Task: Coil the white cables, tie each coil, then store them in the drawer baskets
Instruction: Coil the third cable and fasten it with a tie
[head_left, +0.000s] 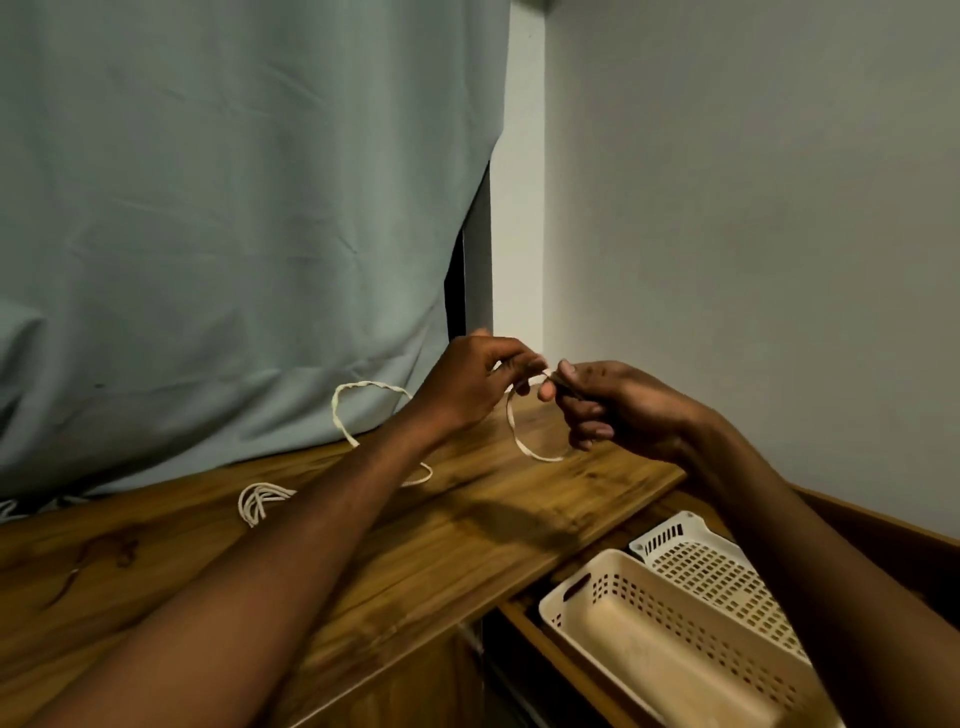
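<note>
Both hands are raised over the wooden table (467, 525), fingertips nearly meeting. The left hand (467, 384) and the right hand (618, 405) each pinch the same white cable (519, 441), which hangs between them in a loop and trails away left behind the left wrist. A small coiled bundle (257, 501) lies below the left forearm. Under the right forearm sit two baskets (649, 623) in the open drawer (530, 618).

Both arms reach forward, hands raised and nearly touching. Left hand (470, 382) curls, fingertips pinched together. Right hand (613, 402) faces it, thumb pressed on forefinger (lower fingers tucked under), wrist bent slightly.
</note>
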